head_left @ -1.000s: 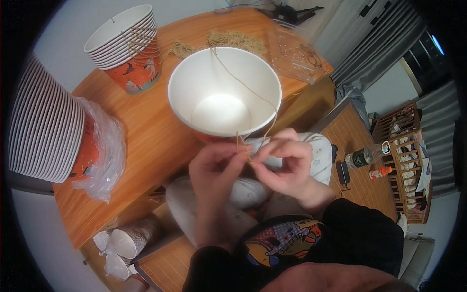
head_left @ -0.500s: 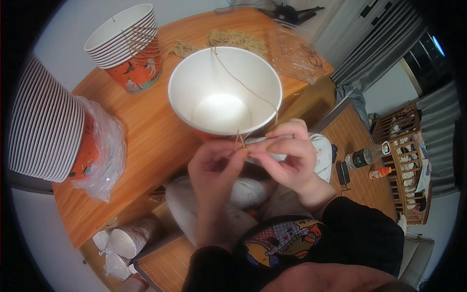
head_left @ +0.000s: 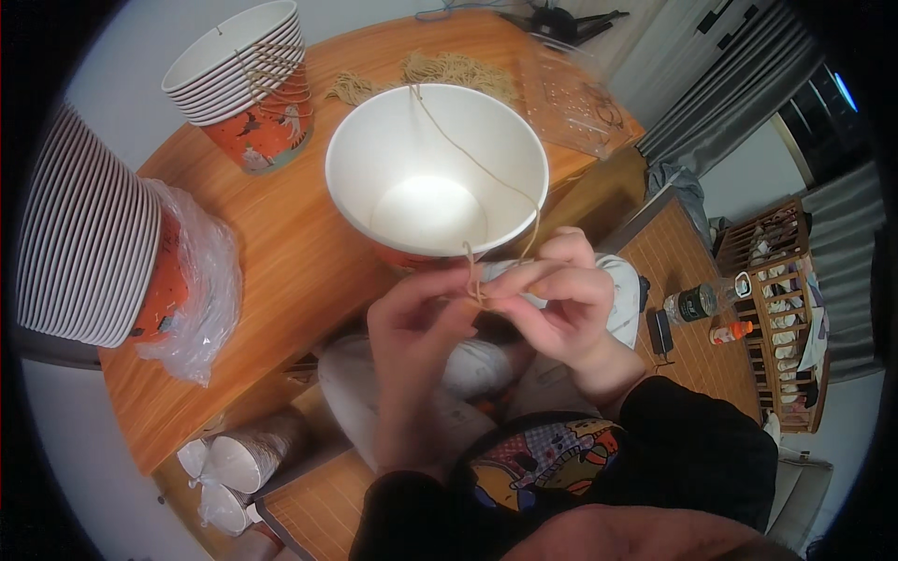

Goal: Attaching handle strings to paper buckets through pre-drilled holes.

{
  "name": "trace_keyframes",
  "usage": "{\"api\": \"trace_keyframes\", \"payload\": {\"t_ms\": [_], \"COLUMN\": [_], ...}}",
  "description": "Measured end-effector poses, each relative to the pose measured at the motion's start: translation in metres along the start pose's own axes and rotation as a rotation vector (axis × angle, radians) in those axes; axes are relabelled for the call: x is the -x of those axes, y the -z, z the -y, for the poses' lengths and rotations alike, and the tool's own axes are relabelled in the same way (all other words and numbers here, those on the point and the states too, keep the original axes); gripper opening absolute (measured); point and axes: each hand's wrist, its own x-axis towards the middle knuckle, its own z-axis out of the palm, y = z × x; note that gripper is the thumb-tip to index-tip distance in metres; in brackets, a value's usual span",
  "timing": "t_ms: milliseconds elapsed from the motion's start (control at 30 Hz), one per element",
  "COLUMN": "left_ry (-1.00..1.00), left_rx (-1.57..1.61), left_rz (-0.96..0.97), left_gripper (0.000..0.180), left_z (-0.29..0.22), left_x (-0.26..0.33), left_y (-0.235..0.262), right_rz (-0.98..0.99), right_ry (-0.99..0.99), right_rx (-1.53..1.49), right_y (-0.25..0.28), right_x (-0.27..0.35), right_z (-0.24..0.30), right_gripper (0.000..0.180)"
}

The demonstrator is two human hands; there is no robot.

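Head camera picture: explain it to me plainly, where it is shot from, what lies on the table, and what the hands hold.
One wide fisheye camera on a person's head looks down, so straight edges curve. The left hand and right hand meet below a large white paper bucket with an orange outside, pinching a thin tan string that runs across it. The bucket stands on a wooden table. Stacks of similar buckets stand behind and at far left, beside a loose pile of tan string.
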Motion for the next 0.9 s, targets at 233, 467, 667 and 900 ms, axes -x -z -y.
{"api": "trace_keyframes", "payload": {"t_ms": [233,467,667,900], "left_ry": [0.106,-0.044,-0.300,-0.736], "left_rx": [-0.018,-0.046,-0.310,-0.731], "left_rz": [-0.001,-0.078,-0.194,-0.264], "left_gripper": [0.023,0.019,0.018,0.022], "left_z": [-0.005,0.000,-0.004,-0.005], "left_x": [0.001,0.004,0.004,-0.002], "left_y": [-0.001,0.000,-0.005,0.004], "right_rz": [-0.123,-0.060,-0.044,0.009], "right_ry": [-0.012,0.013,0.027,0.106], "right_rx": [-0.138,-0.035,0.026,0.101], "right_y": [-0.007,-0.006,-0.009,-0.011], "right_x": [0.004,-0.002,-0.012,-0.024], "right_z": [-0.004,0.003,0.007,0.014], "right_gripper": [0.028,0.028,0.031,0.033]}}
